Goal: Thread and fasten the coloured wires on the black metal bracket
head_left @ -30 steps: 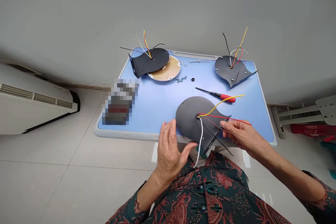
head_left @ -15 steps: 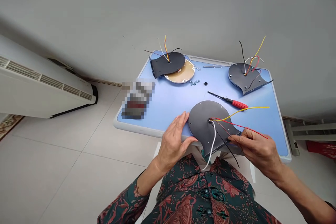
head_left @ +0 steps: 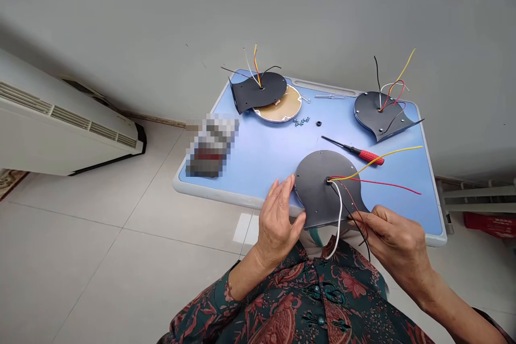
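A round black metal mounting plate (head_left: 318, 193) with a bent straight edge lies at the near side of the table. Yellow, red, white, brown and black wires come out of its middle hole. My left hand (head_left: 280, 223) grips its left rim, fingers along the side and thumb at the near corner. My right hand (head_left: 391, 231) pinches the bent edge at the near right corner, close to the hanging wires. Beyond the plate lies a screwdriver (head_left: 366, 157) with a red handle. What is under the plate is hidden.
On the blue table (head_left: 253, 164), a second black plate (head_left: 258, 91) rests over a tan disc (head_left: 288, 107) at the far left. Another wired plate (head_left: 373, 110) sits at the far right. Several screws (head_left: 301, 121) and a black grommet (head_left: 319, 123) lie between. A pixelated item (head_left: 212, 148) is at left.
The plate in my hands has turned anticlockwise, so its bent edge runs almost level across the front. Both hands stay on it, and the wires have shifted with it. The view has moved slightly.
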Tool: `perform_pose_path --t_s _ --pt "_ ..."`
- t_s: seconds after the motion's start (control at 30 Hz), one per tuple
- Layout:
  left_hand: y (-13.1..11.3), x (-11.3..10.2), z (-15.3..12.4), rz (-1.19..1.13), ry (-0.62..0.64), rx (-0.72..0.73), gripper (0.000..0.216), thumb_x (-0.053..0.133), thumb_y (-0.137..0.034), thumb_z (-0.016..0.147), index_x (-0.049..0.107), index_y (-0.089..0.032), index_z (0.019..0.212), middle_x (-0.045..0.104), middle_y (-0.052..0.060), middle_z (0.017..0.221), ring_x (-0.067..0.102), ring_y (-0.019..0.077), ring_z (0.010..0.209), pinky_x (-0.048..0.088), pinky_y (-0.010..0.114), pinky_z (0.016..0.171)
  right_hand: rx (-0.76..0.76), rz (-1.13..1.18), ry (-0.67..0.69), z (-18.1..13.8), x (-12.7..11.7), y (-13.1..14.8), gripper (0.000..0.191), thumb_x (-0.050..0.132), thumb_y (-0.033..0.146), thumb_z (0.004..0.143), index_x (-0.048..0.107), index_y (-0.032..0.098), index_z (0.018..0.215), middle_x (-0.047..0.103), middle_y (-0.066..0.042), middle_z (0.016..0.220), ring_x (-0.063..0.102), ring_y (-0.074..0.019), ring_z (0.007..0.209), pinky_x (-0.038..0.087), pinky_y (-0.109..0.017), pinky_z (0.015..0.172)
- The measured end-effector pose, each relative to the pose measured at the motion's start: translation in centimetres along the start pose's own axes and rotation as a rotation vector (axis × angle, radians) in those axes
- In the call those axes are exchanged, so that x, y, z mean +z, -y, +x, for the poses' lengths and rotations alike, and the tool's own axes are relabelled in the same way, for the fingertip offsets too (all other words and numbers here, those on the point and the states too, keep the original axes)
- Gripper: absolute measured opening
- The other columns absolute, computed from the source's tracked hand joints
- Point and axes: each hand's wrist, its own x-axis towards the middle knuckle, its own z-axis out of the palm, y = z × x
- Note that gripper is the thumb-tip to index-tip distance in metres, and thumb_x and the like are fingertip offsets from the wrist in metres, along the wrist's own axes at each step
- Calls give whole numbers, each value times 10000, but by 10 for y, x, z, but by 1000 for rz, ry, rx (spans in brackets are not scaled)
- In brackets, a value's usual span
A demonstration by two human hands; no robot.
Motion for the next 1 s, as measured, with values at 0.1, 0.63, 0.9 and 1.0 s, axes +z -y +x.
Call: perform_pose_path --t_s 0.1,0.63,0.9,1.0 --pt "-3 4 -4 7 -32 1 720 589 -235 963 266 -84 1589 632 218 1382 593 294 1327 458 528 1170 33 6 2 -2 2 8 262 607 235 983 774 158 795 394 58 546 351 -74 462 285 -252 482" --pt "-14 10 -12 -6 -129 -44 938 770 -370 875 222 -130 1597 675 217 1307 651 314 1246 497 581 1108 150 -125 -70 4 14 59 366 611 173 959 639 184 594 423 36 499 342 -105 461 233 -320 512" --pt "25 -37 35 -260 445 -8 1104 758 -486 859 22 -230 1642 454 215 1569 456 342 1458 447 530 1170 140 -154 -38 -2 3 59 218 600 253 1002 774 158 910 441 38 546 341 -113 503 264 -302 543" --pt "36 -38 50 -295 551 25 1169 806 -399 835 -28 -250 1640 433 192 1589 440 326 1471 454 483 1174 150 -145 -79 -4 7 57 279 613 216 990 722 169 737 396 43 528 296 -109 498 244 -304 526"
